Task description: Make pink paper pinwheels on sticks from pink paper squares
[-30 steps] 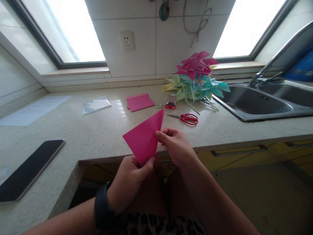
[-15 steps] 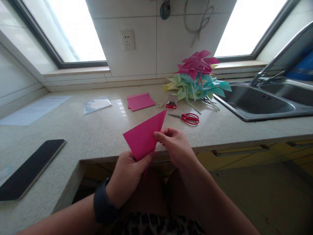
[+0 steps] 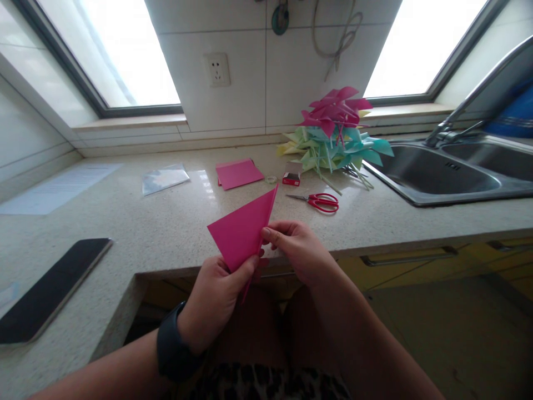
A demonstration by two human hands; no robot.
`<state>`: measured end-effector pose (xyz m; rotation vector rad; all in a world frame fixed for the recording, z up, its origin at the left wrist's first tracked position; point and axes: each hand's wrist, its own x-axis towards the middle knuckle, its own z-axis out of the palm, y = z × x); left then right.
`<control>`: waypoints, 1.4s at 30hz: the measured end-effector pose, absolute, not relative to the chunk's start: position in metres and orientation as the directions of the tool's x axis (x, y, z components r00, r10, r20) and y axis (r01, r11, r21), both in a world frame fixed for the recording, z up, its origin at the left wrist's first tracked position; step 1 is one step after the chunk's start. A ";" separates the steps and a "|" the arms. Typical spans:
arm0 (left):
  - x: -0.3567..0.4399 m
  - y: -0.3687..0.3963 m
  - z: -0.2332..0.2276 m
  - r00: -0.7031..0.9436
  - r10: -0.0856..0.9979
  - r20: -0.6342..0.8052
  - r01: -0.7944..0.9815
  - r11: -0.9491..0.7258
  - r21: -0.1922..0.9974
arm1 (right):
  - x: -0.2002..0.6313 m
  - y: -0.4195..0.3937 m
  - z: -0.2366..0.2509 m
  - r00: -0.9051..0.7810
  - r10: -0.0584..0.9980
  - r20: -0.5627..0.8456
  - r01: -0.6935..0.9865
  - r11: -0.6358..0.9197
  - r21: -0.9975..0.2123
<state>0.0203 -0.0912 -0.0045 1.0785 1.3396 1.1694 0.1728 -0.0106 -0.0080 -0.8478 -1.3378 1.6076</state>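
A pink sheet of paper [image 3: 241,228] is held up over the counter's front edge, with a narrow fold along its right side. My left hand [image 3: 222,283] grips its lower corner, thumb on the front face. At the folded right edge, my right hand [image 3: 291,244] pinches the paper between thumb and fingers. Beyond the paper lie a stack of pink sheets [image 3: 240,174], a small ring of clear tape [image 3: 271,179] and a small red open box [image 3: 291,176]. Red-handled scissors [image 3: 322,202] rest to the right of the paper, blades pointing left.
Paper pinwheels [image 3: 337,133] in pink, yellow, green and blue are heaped at the back right, beside the steel sink [image 3: 441,172]. On the left are a dark phone-like slab [image 3: 54,286], a printed sheet [image 3: 58,186] and a clear plastic packet [image 3: 165,179].
The pink paper has shifted slightly left and its top corner has tipped a little left. My right hand stays at the folded edge, and my left thumb has drawn back slightly.
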 end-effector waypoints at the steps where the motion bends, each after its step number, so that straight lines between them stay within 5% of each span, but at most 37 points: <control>1: 0.020 -0.091 -0.005 -0.087 0.988 -0.131 0.012 0.133 0.991 | 0.172 -0.011 -0.007 -0.390 0.921 0.017 -0.195 -0.065 -0.979; 19: 0.023 -0.095 -0.007 -0.057 0.989 -0.134 0.197 0.143 0.970 | 0.164 -0.017 -0.004 -0.319 0.945 -0.071 -0.277 -0.165 -0.947; 29: 0.023 -0.092 -0.001 -0.007 0.997 -0.077 0.057 0.077 0.995 | 0.163 -0.016 -0.006 -0.300 0.952 -0.059 -0.307 -0.155 -0.939; 42: 0.015 -0.081 0.001 -0.115 0.993 -0.023 0.153 0.041 0.987 | 0.157 -0.016 -0.011 -0.208 0.978 -0.033 -0.326 -0.101 -0.940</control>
